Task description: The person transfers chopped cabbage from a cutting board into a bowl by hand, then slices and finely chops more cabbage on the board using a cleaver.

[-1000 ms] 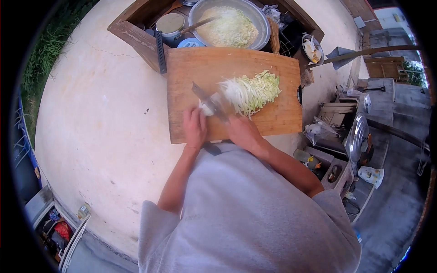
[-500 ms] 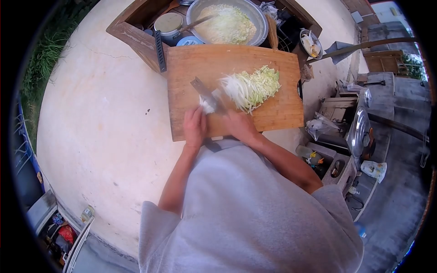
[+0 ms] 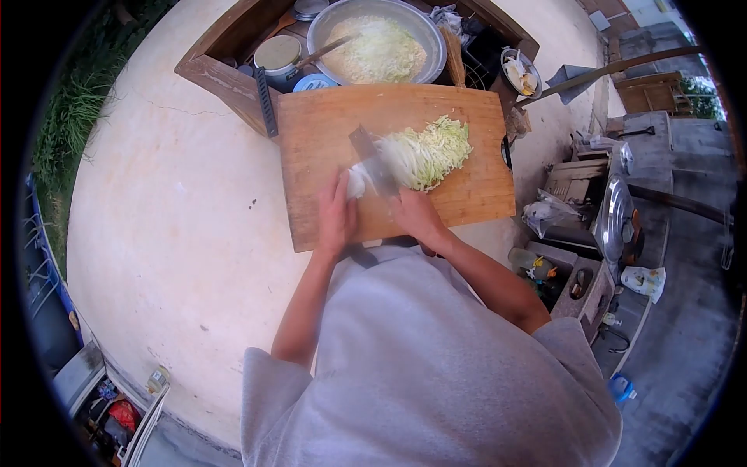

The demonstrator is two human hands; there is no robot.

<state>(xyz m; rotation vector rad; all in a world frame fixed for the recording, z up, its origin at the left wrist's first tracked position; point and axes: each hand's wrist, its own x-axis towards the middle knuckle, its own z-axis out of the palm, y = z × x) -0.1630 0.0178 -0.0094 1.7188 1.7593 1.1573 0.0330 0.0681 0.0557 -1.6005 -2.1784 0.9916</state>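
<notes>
On the wooden cutting board (image 3: 467, 204), my right hand (image 3: 416, 215) is closed round the handle of a cleaver (image 3: 374, 162). The broad blade, a little blurred, points up and to the left. Left of the blade, the fingers of my left hand (image 3: 336, 215) press on a white piece of cabbage (image 3: 356, 184), partly hidden by them. A heap of pale green and white shredded cabbage (image 3: 436, 152) lies to the right of the blade, its near-left part covered by the cleaver.
Beyond the board, a large metal bowl (image 3: 440, 48) holds more shreds and a wooden-handled utensil. Beside it stand a lidded tub (image 3: 278, 53) and a straw brush (image 3: 453, 58). A small bowl of scraps (image 3: 519, 74) sits at right, above a stove area with a round metal lid (image 3: 615, 218).
The cleaver has shifted right along the board, nearer the shredded heap, and more of the white cabbage piece shows. My left hand keeps its hold. The whole view has tilted slightly.
</notes>
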